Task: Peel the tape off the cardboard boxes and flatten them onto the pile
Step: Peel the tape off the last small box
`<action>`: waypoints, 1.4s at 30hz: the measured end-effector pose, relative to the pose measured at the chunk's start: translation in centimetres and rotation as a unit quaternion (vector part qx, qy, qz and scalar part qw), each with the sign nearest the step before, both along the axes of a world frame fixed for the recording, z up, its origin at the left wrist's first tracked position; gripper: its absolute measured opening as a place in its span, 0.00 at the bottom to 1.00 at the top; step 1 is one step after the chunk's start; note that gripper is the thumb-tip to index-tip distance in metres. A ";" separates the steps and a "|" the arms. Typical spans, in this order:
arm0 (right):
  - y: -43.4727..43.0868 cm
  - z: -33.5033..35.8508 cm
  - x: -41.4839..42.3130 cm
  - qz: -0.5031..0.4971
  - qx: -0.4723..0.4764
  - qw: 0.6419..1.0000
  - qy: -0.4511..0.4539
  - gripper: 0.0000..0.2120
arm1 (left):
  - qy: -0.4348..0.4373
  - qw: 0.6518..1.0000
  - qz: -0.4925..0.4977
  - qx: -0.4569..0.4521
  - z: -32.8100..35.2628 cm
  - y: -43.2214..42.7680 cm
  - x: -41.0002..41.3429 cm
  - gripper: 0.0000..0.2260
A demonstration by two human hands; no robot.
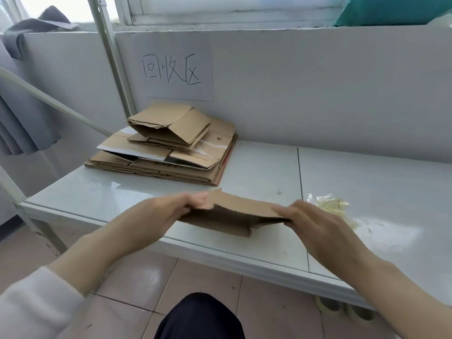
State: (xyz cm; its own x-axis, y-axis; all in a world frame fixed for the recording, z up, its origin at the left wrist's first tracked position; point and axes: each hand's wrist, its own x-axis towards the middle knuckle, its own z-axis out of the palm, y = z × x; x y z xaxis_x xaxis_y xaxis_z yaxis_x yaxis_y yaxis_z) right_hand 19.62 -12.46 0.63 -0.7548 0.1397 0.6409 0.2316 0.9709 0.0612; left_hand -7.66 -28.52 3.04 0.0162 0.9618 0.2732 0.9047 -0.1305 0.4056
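Note:
A small brown cardboard box (234,216), pressed nearly flat, hangs just above the front edge of the white table (264,172). My left hand (168,211) grips its left end with the thumb on top. My right hand (310,223) holds its right end, fingers laid over the top panel. Behind them, at the back left of the table, lies the pile of flattened cardboard (168,148), with one half-collapsed box on top. A crumpled wad of clear tape (332,206) lies on the table just right of my right hand.
A paper sign with handwritten characters (175,72) is stuck on the white partition behind the pile. A slanted white metal post (110,55) rises at the left. Two tape rolls (342,309) lie on the tiled floor under the table. My dark trouser knee (198,316) is below.

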 end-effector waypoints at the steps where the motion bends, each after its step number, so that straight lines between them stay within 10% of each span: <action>1: 0.0 -1.0 0.2 0.002 -0.006 0.999 -0.035 0.24 | 0.029 0.998 -0.010 -0.050 -1.0 -0.4 0.0 0.18; 6: -1.2 -5.4 0.2 0.007 -0.113 0.982 -0.152 0.08 | 0.111 0.967 -0.029 -0.228 -4.7 -0.9 0.8 0.18; 11: -2.0 -5.4 -0.5 -0.053 -0.120 0.977 -0.169 0.23 | 0.075 0.986 0.065 -0.137 -5.4 1.6 1.9 0.20; 16: -2.1 -5.2 -5.4 -0.146 -0.098 0.980 -0.091 0.06 | 0.053 0.976 0.202 -0.060 -7.1 7.3 2.5 0.12; 21: -1.5 -6.6 -7.8 -0.226 -0.205 0.944 -0.127 0.27 | -0.032 0.971 0.230 -0.065 -8.9 10.3 2.6 0.16; 26: -1.3 -7.6 -7.6 -0.232 -0.273 0.909 -0.212 0.43 | 0.063 0.967 0.208 -0.135 -9.8 11.1 2.0 0.25; 34: -1.4 -7.8 -7.8 -0.248 -0.255 0.906 -0.230 0.43 | 0.093 0.958 0.222 -0.154 -9.9 11.2 2.4 0.25; 42: -2.0 -6.8 -7.3 -0.240 -0.313 0.903 -0.168 0.42 | -0.097 0.928 0.350 -0.082 -7.5 4.9 3.9 0.29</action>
State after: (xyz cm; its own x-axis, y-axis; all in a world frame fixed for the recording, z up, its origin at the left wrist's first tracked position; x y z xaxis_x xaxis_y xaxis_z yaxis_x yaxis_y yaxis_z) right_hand 12.28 -14.48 -6.19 -0.6483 0.7582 0.0690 0.7054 0.6324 -0.3202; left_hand -3.71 -23.61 -4.48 -0.6623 0.7473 0.0542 0.6525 0.5398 0.5319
